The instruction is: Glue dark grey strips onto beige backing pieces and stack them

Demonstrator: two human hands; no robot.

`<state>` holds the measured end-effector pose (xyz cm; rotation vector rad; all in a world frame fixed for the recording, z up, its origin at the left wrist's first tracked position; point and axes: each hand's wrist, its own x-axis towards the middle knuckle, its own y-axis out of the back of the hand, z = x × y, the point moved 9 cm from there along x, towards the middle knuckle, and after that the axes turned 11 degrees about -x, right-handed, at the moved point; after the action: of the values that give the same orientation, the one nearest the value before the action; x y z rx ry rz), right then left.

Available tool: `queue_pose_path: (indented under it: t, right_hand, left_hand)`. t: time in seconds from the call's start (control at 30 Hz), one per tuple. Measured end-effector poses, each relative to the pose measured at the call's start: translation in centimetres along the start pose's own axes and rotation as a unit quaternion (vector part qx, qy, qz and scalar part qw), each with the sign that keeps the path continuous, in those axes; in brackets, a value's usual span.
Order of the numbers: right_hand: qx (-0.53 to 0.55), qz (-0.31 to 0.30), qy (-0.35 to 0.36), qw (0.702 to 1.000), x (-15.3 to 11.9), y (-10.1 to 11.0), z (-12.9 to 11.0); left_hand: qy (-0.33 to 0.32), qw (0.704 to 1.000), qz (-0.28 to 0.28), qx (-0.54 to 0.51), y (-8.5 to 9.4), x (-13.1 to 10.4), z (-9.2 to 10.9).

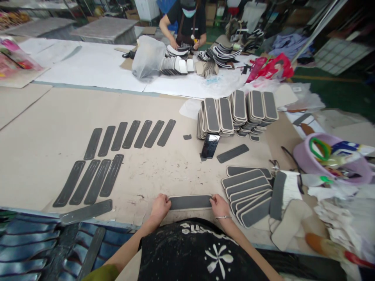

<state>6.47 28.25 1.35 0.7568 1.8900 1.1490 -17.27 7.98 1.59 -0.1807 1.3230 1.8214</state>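
Observation:
A long rounded panel point(190, 202), dark grey with a pale beige border, lies level just above or on the table's near edge in front of my apron. My left hand point(161, 205) pinches its left end and my right hand point(219, 206), with a bracelet at the wrist, pinches its right end. Right of my right hand fan out several similar bordered panels point(249, 195). On the left, two rows of grey strips point(111, 175) with shiny marks rest on the table, and one more grey strip point(88, 211) sits at the near edge.
Tall stacks of bordered panels point(240, 107) stand behind a propped phone point(210, 146). A loose grey strip point(233, 153) lies nearby. At right is a purple basin point(304, 156) of supplies; a brush point(325, 246) is below it. Across the table, a masked co-worker point(187, 23) handles curved pieces.

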Motion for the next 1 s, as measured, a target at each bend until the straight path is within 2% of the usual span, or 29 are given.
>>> queue_pose_path:
  t: [0.17, 0.37, 0.47, 0.57, 0.63, 0.73, 0.77, 0.8, 0.87, 0.93, 1.0]
  right_hand:
    - [0.003, 0.003, 0.002, 1.000, -0.5, 0.0, 0.0]
    - [0.047, 0.053, 0.001, 0.997, -1.1, 0.8, 1.0]
    - [0.105, 0.068, -0.003, 0.992, -1.3, 1.7, 0.9]
    - [0.177, 0.053, -0.011, 0.983, -1.1, 3.0, 0.3]
    - [0.212, 0.043, 0.003, 0.976, -0.8, 4.6, -0.7]
    - [0.252, 0.057, 0.051, 0.965, 0.2, 8.7, -2.7]
    - [0.269, 0.059, 0.067, 0.959, 0.6, 10.3, -3.4]
    - [0.287, 0.058, 0.083, 0.953, 1.1, 12.0, -4.2]
    - [0.321, 0.056, 0.118, 0.938, 1.9, 15.6, -6.1]
    - [0.351, 0.054, 0.155, 0.922, 2.3, 19.0, -8.1]
    - [0.378, 0.042, 0.186, 0.906, 2.6, 21.5, -10.1]
  left_hand:
    - [-0.019, 1.000, 0.002, 0.003, -0.1, 0.0, 0.0]
    - [-0.015, 1.000, 0.009, -0.006, 0.0, -0.2, -0.4]
    - [-0.034, 0.999, 0.005, -0.024, 0.0, -0.4, 0.3]
    - [-0.070, 0.995, -0.003, -0.072, 0.1, -0.9, 1.6]
    - [-0.087, 0.988, -0.041, -0.124, 0.1, -1.3, 2.6]
    - [-0.112, 0.959, -0.169, -0.199, 0.0, -2.1, 5.1]
    - [-0.123, 0.952, -0.193, -0.206, 0.6, -2.2, 6.1]
    - [-0.132, 0.950, -0.191, -0.207, 1.8, -2.0, 7.1]
    - [-0.153, 0.954, -0.131, -0.223, 5.6, -1.2, 9.3]
    - [-0.184, 0.938, -0.089, -0.281, 9.2, -0.5, 11.8]
    - [-0.212, 0.907, -0.129, -0.341, 10.9, -0.1, 14.5]
